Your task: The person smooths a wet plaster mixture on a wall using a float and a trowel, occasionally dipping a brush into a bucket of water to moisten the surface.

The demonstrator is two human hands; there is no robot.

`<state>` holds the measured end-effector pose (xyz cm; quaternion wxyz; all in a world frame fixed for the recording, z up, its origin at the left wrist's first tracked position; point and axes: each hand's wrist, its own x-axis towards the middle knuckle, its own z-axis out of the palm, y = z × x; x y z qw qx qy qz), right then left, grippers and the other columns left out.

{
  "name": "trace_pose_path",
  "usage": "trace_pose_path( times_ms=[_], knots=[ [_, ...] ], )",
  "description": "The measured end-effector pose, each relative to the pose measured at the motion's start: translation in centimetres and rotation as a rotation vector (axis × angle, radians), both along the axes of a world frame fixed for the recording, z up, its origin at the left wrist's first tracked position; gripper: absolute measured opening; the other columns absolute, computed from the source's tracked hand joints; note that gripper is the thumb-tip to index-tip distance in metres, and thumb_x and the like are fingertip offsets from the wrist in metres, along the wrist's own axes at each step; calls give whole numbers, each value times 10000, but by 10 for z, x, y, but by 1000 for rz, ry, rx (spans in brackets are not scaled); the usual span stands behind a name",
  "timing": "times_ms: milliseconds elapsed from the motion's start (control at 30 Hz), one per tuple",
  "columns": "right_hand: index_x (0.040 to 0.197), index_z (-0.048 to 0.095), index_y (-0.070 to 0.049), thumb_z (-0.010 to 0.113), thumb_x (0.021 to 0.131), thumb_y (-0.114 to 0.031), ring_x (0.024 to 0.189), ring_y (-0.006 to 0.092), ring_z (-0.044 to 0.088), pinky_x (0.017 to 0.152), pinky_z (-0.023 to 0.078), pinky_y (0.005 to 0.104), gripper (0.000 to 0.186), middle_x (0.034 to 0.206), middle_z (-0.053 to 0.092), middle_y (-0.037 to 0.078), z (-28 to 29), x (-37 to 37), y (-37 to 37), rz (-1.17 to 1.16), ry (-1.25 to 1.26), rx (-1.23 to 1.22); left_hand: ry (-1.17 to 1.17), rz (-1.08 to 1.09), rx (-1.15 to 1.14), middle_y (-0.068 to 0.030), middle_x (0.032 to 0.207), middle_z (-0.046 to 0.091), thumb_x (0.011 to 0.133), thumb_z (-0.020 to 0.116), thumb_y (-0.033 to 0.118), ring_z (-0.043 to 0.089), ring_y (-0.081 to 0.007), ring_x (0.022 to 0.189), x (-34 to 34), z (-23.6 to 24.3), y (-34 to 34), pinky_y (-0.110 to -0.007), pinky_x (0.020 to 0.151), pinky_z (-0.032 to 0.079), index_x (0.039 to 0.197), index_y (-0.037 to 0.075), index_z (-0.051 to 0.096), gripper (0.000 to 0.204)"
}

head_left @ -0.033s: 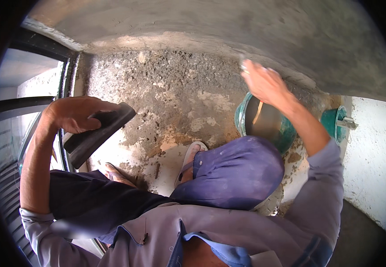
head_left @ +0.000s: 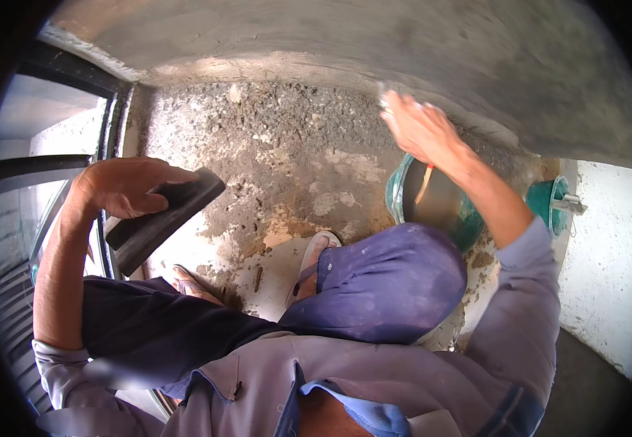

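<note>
My left hand point(head_left: 123, 191) is wrapped over a dark, flat plasterer's float point(head_left: 167, 215), thumb and fingers gripping its near side. It is held up in front of the window side. My right hand point(head_left: 427, 130) is stretched far out beside the grey plastered wall point(head_left: 432, 44), fingers curled. Something small and pale shows at its fingertips, too blurred to name. Below that hand is a green bucket point(head_left: 395, 191) with grey, cloudy contents. A thin orange-brown stick point(head_left: 424, 186) with a red upper end slants over the bucket.
A smaller green bucket point(head_left: 538, 198) with a grey metal piece point(head_left: 570, 205) across its rim stands at the right, by a white panel point(head_left: 607, 255). Dark-framed window panes point(head_left: 57, 109) are at the left. Rough mortar point(head_left: 272, 109) covers the floor along the wall.
My right hand has shifted slightly left and toward the wall. My left hand and the float are nearly still.
</note>
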<state>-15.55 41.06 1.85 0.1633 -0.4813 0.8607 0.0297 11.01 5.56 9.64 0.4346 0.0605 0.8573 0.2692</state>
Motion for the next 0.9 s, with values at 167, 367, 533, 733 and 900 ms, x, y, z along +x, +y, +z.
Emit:
trace_pose_path(
  times_ms=[167,367,533,733,900],
  knots=[
    [1060,450,-17,488,1032,-273,700,424,682,611,574,502,260,837,643,232,-26,-28,-37,169,229,-151,2,10,-58,-256,1235,629,846,591,158,615,-403,1119,14,7,12,-459,988,477,1438,55,495,609],
    [1165,526,-49,504,1010,-286,837,405,695,761,561,511,284,909,700,202,-23,-73,98,-71,297,248,43,40,1,-262,1192,642,843,598,175,630,-402,1074,11,9,-6,-460,963,487,1419,47,522,595],
    [1105,520,-44,507,1011,-311,842,414,682,732,542,526,283,892,692,193,8,-76,100,98,263,214,-27,99,46,-266,1231,634,797,620,201,627,-382,1127,37,-18,-43,-438,984,480,1408,23,525,643],
    [1047,461,-56,497,1021,-340,798,396,684,710,547,499,288,900,658,178,15,-85,100,81,340,141,-39,70,34,-258,1251,627,777,641,164,613,-398,1141,6,-24,-39,-445,1005,467,1421,27,506,672],
    [1140,516,-84,528,1010,-321,828,385,703,731,577,481,271,916,693,180,14,-117,195,-66,473,323,-33,82,88,-253,1227,635,777,641,162,617,-403,1120,0,-35,-47,-448,994,470,1420,25,503,672]
  ],
)
